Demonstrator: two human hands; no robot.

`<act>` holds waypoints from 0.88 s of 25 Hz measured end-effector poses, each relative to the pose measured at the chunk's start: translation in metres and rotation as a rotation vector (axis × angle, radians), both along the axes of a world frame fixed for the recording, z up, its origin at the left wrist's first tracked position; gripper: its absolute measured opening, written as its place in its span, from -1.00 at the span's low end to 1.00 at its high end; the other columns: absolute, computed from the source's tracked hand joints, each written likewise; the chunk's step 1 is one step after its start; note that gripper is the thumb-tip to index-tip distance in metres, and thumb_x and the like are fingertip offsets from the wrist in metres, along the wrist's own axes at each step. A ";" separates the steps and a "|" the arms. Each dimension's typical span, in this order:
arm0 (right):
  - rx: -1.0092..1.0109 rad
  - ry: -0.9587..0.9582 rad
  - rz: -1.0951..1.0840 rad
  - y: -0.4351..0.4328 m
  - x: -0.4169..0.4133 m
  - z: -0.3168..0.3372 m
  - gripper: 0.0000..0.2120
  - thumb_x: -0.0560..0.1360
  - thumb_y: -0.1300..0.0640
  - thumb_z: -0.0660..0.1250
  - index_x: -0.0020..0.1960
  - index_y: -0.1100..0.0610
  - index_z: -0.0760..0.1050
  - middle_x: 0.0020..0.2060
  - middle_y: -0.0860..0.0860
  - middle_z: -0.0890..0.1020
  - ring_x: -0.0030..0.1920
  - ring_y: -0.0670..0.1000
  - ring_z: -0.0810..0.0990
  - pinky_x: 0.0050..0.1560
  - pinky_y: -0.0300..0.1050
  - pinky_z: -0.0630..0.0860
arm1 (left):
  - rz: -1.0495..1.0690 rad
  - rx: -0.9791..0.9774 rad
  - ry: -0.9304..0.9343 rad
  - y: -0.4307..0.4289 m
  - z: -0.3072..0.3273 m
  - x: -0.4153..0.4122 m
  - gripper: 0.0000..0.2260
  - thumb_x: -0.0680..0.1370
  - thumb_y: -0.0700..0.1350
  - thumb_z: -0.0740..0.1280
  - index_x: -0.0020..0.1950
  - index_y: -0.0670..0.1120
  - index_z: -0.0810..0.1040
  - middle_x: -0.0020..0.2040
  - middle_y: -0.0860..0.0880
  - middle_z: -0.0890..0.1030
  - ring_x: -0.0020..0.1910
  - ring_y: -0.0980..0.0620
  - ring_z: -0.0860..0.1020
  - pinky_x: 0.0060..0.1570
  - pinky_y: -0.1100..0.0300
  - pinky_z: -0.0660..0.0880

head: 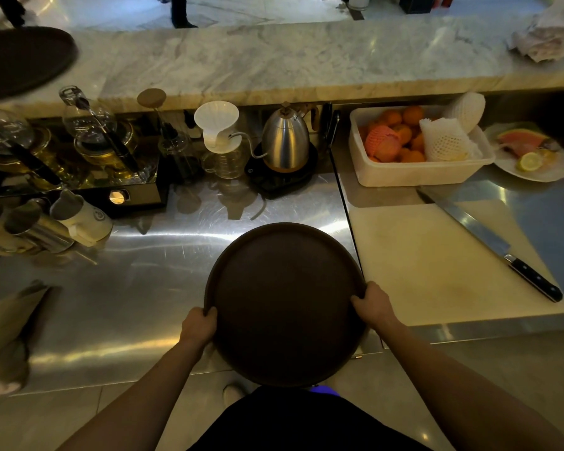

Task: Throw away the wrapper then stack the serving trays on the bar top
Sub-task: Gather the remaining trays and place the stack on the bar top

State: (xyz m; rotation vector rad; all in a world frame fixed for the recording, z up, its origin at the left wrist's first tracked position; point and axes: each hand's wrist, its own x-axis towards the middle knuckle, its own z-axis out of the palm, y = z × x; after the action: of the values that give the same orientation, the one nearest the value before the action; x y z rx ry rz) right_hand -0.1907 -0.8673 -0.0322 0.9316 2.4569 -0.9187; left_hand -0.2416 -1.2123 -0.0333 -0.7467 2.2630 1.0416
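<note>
Gripping the round tray (284, 304) by opposite rims, left hand (198, 327) and right hand (375, 305) fingers closed around it.

Steel gooseneck kettle (285, 139) beside white pour-over dripper (216, 123) on its glass server. Tub of oranges (417, 170) right of them. Chef's knife (498, 247) lies on cutting board (437, 271).

Café or bar prep area, seen from behind the counter. A raised marble bar top (274, 60) is set above a steel worktop (144, 271) crowded with a gooseneck kettle (285, 138), pour-over dripper (216, 125), fruit tub (417, 172) and cutting board (437, 262).
</note>
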 end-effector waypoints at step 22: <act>-0.503 0.469 -0.417 -0.045 0.004 0.058 -0.84 0.58 0.16 0.22 0.08 0.24 0.37 -0.05 0.14 0.48 -0.02 0.12 0.51 -0.07 0.01 0.45 | 0.440 0.192 0.442 -0.020 0.069 0.033 -0.65 0.64 0.08 0.15 0.15 -0.20 0.45 -0.08 -0.12 0.51 -0.09 -0.07 0.50 -0.19 0.06 0.45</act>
State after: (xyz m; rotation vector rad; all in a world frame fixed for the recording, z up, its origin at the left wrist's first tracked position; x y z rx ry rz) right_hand -0.1866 -0.9119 0.0262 1.1506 2.2068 -1.9816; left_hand -0.2083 -1.2327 0.0357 -1.0404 2.3548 1.7520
